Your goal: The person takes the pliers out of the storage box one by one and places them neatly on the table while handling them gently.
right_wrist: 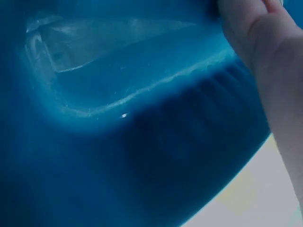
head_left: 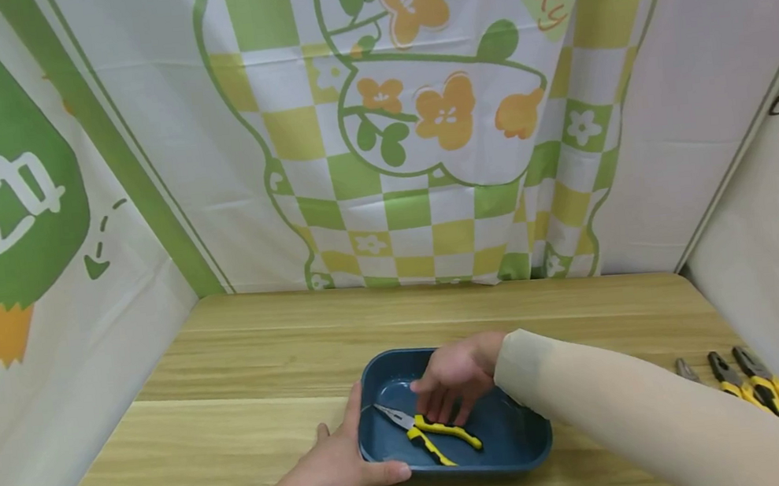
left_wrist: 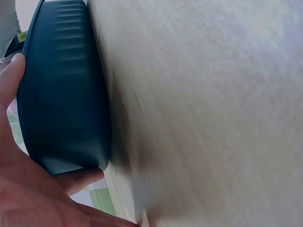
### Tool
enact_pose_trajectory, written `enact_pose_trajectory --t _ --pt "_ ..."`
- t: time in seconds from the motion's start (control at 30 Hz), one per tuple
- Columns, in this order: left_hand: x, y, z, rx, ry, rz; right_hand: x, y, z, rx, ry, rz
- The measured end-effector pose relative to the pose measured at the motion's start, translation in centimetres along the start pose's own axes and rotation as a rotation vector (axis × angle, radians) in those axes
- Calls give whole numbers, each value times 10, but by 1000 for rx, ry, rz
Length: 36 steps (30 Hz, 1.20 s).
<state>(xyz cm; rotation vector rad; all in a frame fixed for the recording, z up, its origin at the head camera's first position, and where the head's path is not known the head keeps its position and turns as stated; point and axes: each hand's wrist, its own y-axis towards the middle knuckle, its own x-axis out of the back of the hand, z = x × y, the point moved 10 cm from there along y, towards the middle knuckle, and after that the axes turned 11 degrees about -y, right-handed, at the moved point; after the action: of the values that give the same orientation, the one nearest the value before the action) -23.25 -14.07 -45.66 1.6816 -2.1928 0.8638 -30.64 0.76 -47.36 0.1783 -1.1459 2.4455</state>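
A dark blue tray [head_left: 527, 462] with rounded corners stands on the wooden table in the head view. Inside it lies a pair of long-nose pliers [head_left: 445, 429], yellow and black handles spread apart and nose pointing to the tray's left end. My left hand [head_left: 338, 466] grips that end, with the thumb along the near rim and the fingers around the side. In the left wrist view, the thumb and fingers touch the tray's outer wall [left_wrist: 66, 94]. My right hand [head_left: 456, 374] reaches down into the tray, thumb apart, relaxed fingertips right at the upper handle.
Several more yellow and black pliers [head_left: 760, 378] lie at the table's right side, partly hidden by the right sleeve [head_left: 620, 401]. Patterned cloth [head_left: 416, 224] hangs behind the table [head_left: 253, 368], and printed cloth walls stand at left and right.
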Motion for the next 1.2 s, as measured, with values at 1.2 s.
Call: enact_pose_trajectory --t 1.2 --pt "0 1 0 6 8 -1 -13 9 2 71 -159 33"
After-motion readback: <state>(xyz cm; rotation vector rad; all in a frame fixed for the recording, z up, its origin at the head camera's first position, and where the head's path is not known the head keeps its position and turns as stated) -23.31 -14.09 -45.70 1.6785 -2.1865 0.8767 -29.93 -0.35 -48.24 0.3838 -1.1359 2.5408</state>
